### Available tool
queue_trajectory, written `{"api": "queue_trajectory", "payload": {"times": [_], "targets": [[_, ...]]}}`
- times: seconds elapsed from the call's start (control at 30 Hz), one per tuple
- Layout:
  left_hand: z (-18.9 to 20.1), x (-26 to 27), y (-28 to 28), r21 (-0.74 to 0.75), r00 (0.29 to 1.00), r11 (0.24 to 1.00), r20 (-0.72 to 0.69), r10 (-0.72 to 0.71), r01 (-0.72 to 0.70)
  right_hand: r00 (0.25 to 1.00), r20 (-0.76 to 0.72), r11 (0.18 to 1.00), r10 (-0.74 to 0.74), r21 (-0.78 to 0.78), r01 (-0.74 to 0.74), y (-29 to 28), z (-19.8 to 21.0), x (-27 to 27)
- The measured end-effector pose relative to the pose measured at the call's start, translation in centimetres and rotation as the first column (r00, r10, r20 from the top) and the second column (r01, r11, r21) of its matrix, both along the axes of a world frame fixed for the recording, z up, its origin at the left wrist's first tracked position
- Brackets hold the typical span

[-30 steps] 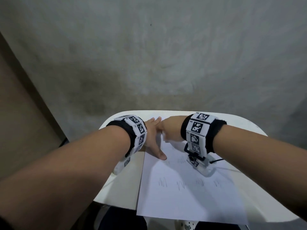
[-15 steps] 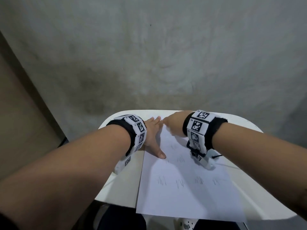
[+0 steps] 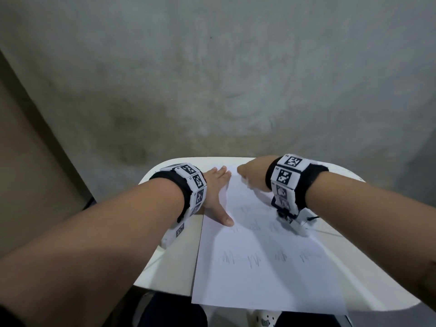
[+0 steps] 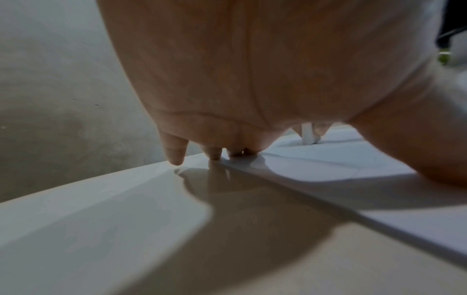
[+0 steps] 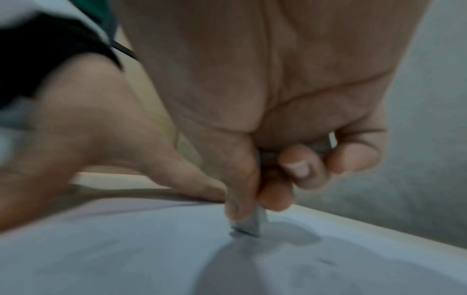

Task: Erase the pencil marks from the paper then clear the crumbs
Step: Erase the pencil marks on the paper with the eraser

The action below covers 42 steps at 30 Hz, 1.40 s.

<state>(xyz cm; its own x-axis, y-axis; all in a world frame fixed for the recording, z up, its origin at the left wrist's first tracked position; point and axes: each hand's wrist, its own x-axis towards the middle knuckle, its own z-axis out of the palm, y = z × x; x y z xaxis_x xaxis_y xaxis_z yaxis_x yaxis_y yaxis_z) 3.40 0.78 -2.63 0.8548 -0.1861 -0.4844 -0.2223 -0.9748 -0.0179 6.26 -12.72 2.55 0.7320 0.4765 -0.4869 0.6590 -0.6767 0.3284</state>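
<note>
**Eraser worked at the far end of the sheet**

The right hand [image 5: 265, 119] pinched a white eraser [image 5: 250, 225] between thumb and curled fingers [image 5: 295, 165], its lower end pressed on the paper [image 3: 266, 279] near the far edge, presumably to rub out marks there. The left hand [image 3: 215, 197] lay flat with its fingers straight and spread, holding nothing; it straddled the sheet's left edge, thumb on the paper and outer fingertips on the white worktop [image 3: 172, 263], likely to keep the sheet from sliding under the rubbing. Rows of pencil marks [image 3: 240, 258] nearer the person remained, so the erasing looked far from done. No crumbs could be made out.
</note>
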Motion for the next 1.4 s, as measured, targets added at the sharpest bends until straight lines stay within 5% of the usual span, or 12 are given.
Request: {"api": "queue_trajectory", "payload": {"times": [0.2, 0.37, 0.7, 1.1, 1.23, 1.4], "targets": [[0.2, 0.0, -0.1, 0.014, 1.000, 1.000, -0.002, -0.001, 0.002, 0.998, -0.005, 0.997, -0.060, 0.048, 0.060, -0.6, -0.4, 0.7], [-0.1, 0.1, 0.0, 0.007, 1.000, 1.000, -0.003, -0.006, 0.006, 0.999, 0.000, 0.998, 0.051, -0.036, -0.051, -0.1, -1.1, -0.1], [0.0, 0.0, -0.1, 0.020, 1.000, 1.000, -0.006, -0.004, 0.004, 0.993, -0.031, 0.988, -0.117, 0.101, 0.120, -0.8, -0.5, 0.2], [-0.1, 0.0, 0.0, 0.009, 1.000, 1.000, 0.004, -0.006, 0.006, 0.997, -0.031, 0.993, -0.065, 0.094, 0.068, -0.8, -1.1, -0.3], [-0.1, -0.1, 0.0, 0.021, 1.000, 1.000, 0.001, 0.001, -0.002, 0.985, -0.051, 0.974, -0.167, 0.145, 0.172, -1.3, -0.8, 0.6], [0.0, -0.2, 0.0, 0.005, 1.000, 1.000, 0.005, 0.000, 0.000, 0.995, -0.036, 0.987, -0.095, 0.127, 0.099, -1.1, -1.5, 0.0]]}}
